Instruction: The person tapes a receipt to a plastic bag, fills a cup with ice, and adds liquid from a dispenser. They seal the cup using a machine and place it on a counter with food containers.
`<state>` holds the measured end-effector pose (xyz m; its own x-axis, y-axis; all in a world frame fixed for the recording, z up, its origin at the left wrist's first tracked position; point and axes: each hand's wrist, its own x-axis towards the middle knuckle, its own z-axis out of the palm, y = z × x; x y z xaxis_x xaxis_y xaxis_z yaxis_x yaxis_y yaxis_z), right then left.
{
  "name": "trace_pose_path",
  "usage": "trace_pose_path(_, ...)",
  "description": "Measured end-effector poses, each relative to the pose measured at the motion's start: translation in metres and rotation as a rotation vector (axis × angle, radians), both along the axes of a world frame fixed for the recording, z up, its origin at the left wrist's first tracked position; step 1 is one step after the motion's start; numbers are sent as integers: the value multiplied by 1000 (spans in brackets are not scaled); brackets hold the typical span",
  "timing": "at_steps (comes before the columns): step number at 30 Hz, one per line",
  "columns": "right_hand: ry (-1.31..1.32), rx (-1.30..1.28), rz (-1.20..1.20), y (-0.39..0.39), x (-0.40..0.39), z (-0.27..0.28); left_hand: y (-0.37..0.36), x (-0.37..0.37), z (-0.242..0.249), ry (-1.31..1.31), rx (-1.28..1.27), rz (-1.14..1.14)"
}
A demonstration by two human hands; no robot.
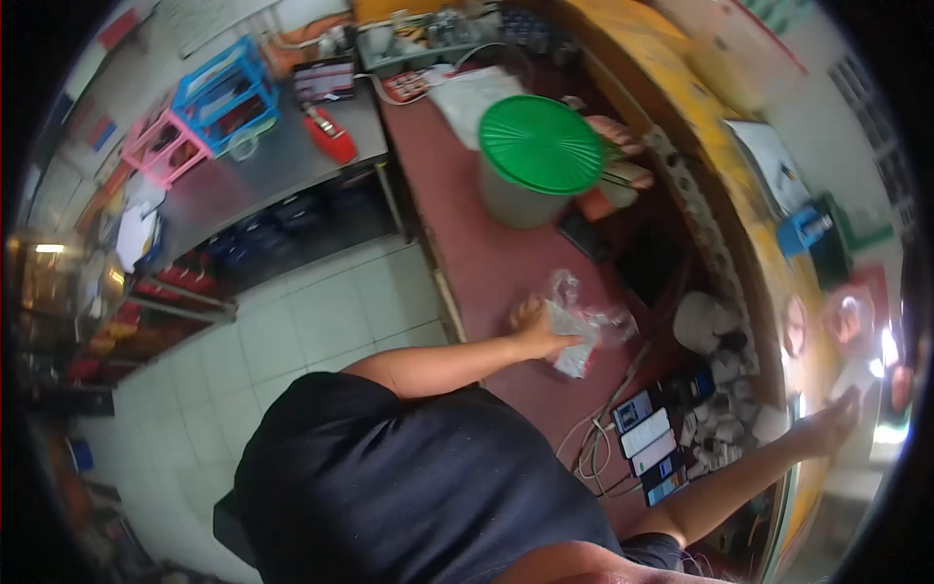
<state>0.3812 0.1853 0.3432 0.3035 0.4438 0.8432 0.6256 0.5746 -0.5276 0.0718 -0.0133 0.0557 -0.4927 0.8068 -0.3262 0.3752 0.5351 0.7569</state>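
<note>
The left hand (pixel 533 329) is closed on a clear plastic bag (pixel 576 343), just right of centre — likely light, limp, slippery, best held by bunched folds. The right hand (pixel 835 425), far right — grip unclear.

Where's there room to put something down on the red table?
There's bare red table along the edge by the floor, between the green-lidded tub and the left hand with its plastic bag. It's crowded around the phones.

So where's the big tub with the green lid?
The green-lidded tub stands on the red counter, just right of top center in the head view, beyond the left hand and beside a black object.
</note>
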Motion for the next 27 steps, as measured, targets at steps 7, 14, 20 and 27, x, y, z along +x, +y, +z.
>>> trace_pose_path(7, -877, -165, 1196, -161, -325, -104, -55, -116, 106, -1060, 937, -231)
trace_pose_path(14, -1078, -287, 1596, -227, -525, -177, -132, -350, 66, -1239, 862, 699)
trace_pose_path(20, -648, -765, 2095, -226, -716, -282, -231, -494, 61, -944, 1037, 882)
trace_pose_path(27, -1132, -1059, 1267, -230, -893, -355, -256, -546, 89, -885, 933, 809)
